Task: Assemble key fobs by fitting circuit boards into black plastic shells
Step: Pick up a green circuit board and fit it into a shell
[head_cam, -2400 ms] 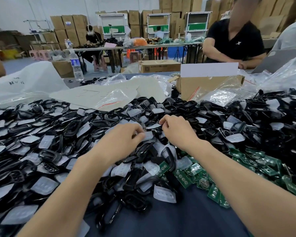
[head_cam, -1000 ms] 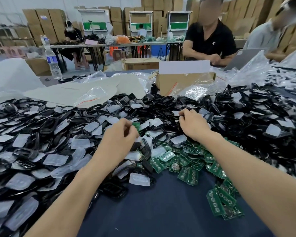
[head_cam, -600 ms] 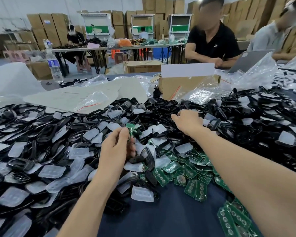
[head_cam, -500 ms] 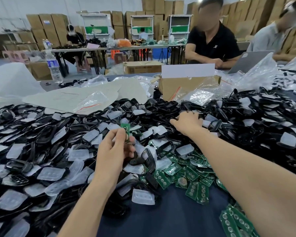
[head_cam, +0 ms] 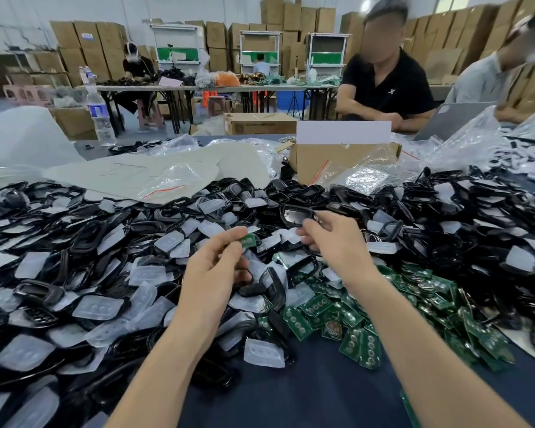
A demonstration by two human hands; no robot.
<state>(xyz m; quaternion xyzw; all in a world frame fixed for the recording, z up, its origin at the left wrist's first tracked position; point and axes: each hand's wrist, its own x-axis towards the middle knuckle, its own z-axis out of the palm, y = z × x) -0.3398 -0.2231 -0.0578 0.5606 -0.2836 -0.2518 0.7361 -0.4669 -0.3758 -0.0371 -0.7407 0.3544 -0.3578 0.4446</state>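
Observation:
My left hand [head_cam: 213, 267] pinches a small green circuit board [head_cam: 248, 240] between thumb and fingertips, raised above the pile. My right hand [head_cam: 337, 239] holds a black plastic shell [head_cam: 295, 215] by its edge, lifted just right of the board; the two parts are apart. Below both hands lies a heap of black shells [head_cam: 59, 288] mixed with translucent button pads [head_cam: 98, 306]. A spread of green circuit boards [head_cam: 352, 319] lies on the dark blue table [head_cam: 291, 396] under my right forearm.
A cardboard box [head_cam: 337, 159] with a white flap stands behind the pile, with plastic bags [head_cam: 464, 143] to its right. A water bottle [head_cam: 98, 115] stands at the back left. Two people sit across the table at the far right.
My right hand has lifted a black shell out of the pile and drawn it toward my left hand. The left hand still pinches the green board, now tilted flatter.

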